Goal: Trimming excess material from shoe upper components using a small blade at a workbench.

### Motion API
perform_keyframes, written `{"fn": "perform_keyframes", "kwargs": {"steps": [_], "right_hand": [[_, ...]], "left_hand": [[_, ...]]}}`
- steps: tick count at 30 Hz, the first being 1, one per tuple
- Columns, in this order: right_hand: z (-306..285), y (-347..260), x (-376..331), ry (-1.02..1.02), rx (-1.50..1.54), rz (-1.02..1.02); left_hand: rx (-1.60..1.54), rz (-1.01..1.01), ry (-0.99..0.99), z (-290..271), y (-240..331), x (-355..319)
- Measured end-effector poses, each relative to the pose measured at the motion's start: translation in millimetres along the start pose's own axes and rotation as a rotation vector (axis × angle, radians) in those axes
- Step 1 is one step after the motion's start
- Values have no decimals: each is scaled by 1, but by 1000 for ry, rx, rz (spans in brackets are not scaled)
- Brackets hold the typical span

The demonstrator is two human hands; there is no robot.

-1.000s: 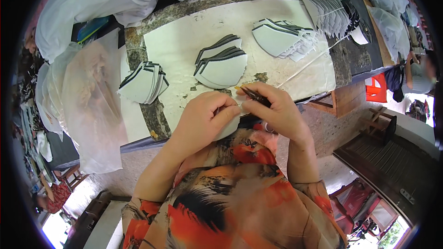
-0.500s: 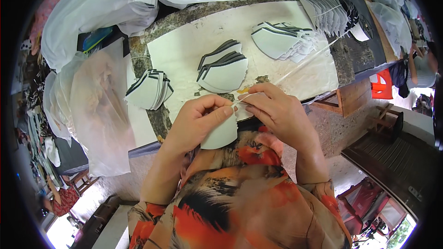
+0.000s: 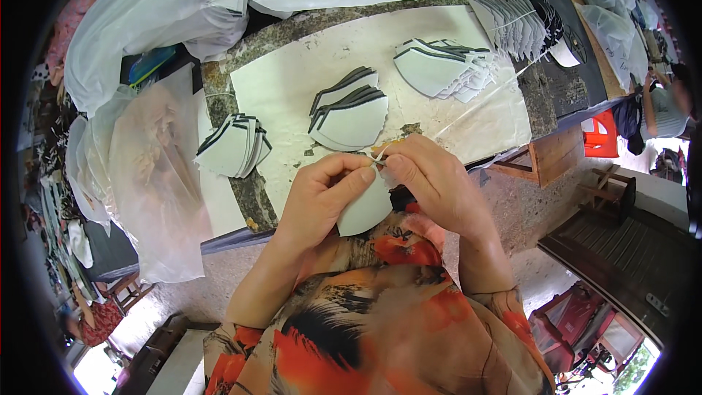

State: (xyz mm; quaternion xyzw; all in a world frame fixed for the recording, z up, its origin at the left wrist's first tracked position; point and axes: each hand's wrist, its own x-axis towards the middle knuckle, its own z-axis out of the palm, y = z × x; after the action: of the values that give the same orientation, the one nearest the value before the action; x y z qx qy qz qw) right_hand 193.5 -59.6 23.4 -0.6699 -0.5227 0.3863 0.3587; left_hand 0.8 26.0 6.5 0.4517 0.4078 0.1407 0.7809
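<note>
Close to my body, my left hand [image 3: 322, 197] pinches a pale, curved fabric piece [image 3: 365, 209] by its upper edge, and the piece hangs below my fingers. My right hand [image 3: 431, 181] meets it there, thumb and fingers pressed together on a thin white cord [image 3: 382, 153] at that edge. What exactly lies between the fingertips is partly hidden. Beyond my hands, stacks of similar pale pieces with black-trimmed edges lie on a white sheet [image 3: 285, 66]: one stack [image 3: 351, 118] in the middle, one [image 3: 439, 69] to the right, and one [image 3: 232, 148] at the left.
A bundle of grey pieces [image 3: 510, 23] stands at the far right, with white cord running from it. Clear plastic bags [image 3: 157, 175] cover the left and far edges. A red stool [image 3: 599, 134] and a wooden frame [image 3: 552, 153] are to the right. Other people sit farther off.
My right hand has drawn in against the left fingertips, and the cord that stretched toward the far right is now bunched at the piece's edge. The pale piece has shifted slightly right.
</note>
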Motion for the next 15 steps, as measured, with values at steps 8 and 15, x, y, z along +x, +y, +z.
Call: {"fn": "perform_keyframes", "kwargs": {"steps": [8,15], "right_hand": [[5,7,-2,37,268,80],[4,7,1,-17,492,233]], "left_hand": [[-32,45,13,10,-1,3],[35,48,16,11,-2,10]]}}
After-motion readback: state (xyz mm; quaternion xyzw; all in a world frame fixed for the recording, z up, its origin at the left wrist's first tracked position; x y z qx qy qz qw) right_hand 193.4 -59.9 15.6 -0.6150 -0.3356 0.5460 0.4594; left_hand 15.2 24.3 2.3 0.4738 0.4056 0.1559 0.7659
